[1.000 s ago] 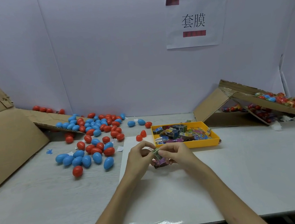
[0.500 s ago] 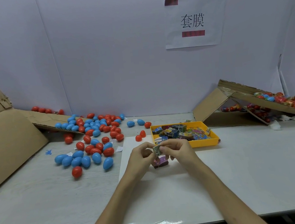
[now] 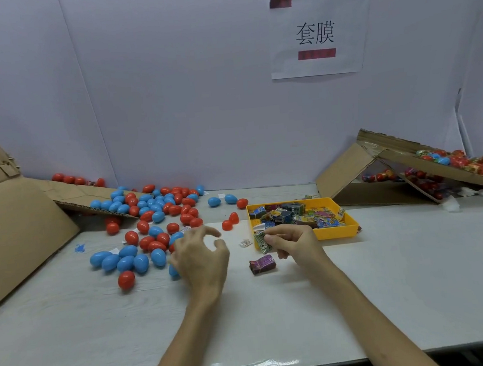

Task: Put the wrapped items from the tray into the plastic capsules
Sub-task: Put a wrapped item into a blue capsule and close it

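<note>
**Green wrapped item** (image 3: 262, 241): small crinkled packet, off the desk (image 3: 417, 269), just in front of the tray's near-left corner. It is pinched between thumb and forefinger of the right hand (image 3: 295, 241), whose other fingers curl loosely beneath.

**Purple wrapped item** (image 3: 262, 264): lies loose on the desk just below the green one, between the two hands, touched by neither.

**Yellow tray** (image 3: 336, 233): on the desk just beyond the right hand, heaped with further wrapped items (image 3: 295, 216).

**Left hand** (image 3: 201, 257): holds nothing. Its fingers (image 3: 209, 230) are spread and slightly hooked, over the near edge of the capsule scatter. A blue capsule (image 3: 172, 272) shows at its outer edge; whether it is touched or merely underneath cannot be told.

**Plastic capsules** (image 3: 150, 220): red and blue, apparently all closed, strewn to the left of the hands and back to a cardboard flap (image 3: 72, 197).

**Cardboard box** (image 3: 347, 173): tipped open at far right, with wrapped eggs on it.

**Step in hand, as judged:** the packet is picked and a capsule is being fetched.

**Next move calls for:**
- The left hand closes round one capsule, probably the blue one nearest.
- The shell is split open while the right hand keeps its pinch on the packet.
- The packet is pressed in small enough for the halves to close.

The tray is well stocked, so most of the task remains.
</note>
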The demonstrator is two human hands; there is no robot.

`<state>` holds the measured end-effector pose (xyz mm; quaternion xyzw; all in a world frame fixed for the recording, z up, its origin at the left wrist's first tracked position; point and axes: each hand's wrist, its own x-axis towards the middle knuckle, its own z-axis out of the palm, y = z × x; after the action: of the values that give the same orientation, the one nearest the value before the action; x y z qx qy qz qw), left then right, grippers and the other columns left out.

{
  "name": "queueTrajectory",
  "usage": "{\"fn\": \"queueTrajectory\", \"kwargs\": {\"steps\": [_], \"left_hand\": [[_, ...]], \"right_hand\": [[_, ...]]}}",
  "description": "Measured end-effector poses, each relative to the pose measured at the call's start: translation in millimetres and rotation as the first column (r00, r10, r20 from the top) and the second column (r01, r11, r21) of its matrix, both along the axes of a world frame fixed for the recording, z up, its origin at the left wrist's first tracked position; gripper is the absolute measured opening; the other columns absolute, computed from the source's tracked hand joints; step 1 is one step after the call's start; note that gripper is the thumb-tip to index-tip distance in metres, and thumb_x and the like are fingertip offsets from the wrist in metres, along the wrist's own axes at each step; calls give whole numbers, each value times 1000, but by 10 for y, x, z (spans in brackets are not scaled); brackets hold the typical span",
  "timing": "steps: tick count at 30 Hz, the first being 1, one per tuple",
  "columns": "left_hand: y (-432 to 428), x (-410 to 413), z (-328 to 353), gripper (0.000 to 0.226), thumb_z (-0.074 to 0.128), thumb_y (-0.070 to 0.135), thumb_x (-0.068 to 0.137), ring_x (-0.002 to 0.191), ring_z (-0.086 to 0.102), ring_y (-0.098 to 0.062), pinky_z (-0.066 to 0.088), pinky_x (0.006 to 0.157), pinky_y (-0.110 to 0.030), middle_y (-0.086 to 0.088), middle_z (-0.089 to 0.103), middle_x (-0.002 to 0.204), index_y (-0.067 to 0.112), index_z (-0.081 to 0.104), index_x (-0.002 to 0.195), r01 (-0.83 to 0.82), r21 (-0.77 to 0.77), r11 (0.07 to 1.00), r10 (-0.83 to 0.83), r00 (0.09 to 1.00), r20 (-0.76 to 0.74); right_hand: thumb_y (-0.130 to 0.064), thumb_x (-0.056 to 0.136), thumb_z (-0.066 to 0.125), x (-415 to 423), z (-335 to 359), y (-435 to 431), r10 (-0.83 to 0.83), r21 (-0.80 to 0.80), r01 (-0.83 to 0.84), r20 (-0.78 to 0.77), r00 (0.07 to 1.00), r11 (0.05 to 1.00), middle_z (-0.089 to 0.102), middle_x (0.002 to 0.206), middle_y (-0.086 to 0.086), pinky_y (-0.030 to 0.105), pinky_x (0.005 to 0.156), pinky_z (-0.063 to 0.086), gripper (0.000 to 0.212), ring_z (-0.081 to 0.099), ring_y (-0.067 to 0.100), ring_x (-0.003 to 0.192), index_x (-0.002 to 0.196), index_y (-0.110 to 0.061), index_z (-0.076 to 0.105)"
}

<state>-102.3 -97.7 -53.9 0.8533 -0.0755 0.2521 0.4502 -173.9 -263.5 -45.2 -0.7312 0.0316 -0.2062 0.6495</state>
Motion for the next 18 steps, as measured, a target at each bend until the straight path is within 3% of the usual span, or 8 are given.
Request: {"fn": "queueTrajectory", "kwargs": {"steps": [2,4,6,10,15,18], "left_hand": [[60,56,-4,26,66,12,80,120,47,-28,32,103,-50,-6,58,123,23,69,104,-162,86,983,163,987,-2],[120,117,-16,34,65,13,81,128,40,-29,25,109,-53,-10,51,132,22,66,114,-210,220,953,228,972,-60],[199,186,-23,39,63,16,82,134,33,-28,20,112,-52,-10,45,139,24,61,120,-207,333,920,272,948,-163],[288,276,-88,42,62,19,87,134,30,-26,32,104,-43,-9,40,141,27,55,127,-69,464,883,232,924,-305],[269,313,-148,37,63,9,88,128,36,-26,35,102,-42,-6,46,132,26,58,121,-13,449,893,156,946,-283],[270,339,-176,33,63,-2,86,116,50,-25,42,98,-37,-6,56,121,20,66,111,72,321,944,15,965,-261]], "right_hand": [[-7,87,70,4,5,-17,-13,29,13,7,1000,999,72,67,-2,19,50,48,24,55,8,51,81,-29,77],[-6,87,70,7,4,-25,-10,37,10,-3,1000,999,71,67,-2,20,50,48,24,55,9,51,80,-28,77],[-6,87,70,13,0,-23,2,23,-1,-22,1000,1000,71,67,-2,20,50,48,20,55,10,51,84,-25,77],[-7,87,70,18,0,-21,15,7,-14,-39,999,1000,71,67,-2,21,51,47,16,56,10,51,86,-22,76],[-7,88,70,12,-2,-19,-1,28,2,-26,1000,1000,71,66,-3,21,50,47,21,55,9,51,85,-27,76],[-9,89,69,14,-7,-13,-7,21,7,-31,999,1000,70,66,-3,22,51,46,20,55,10,52,86,-27,76]]}}
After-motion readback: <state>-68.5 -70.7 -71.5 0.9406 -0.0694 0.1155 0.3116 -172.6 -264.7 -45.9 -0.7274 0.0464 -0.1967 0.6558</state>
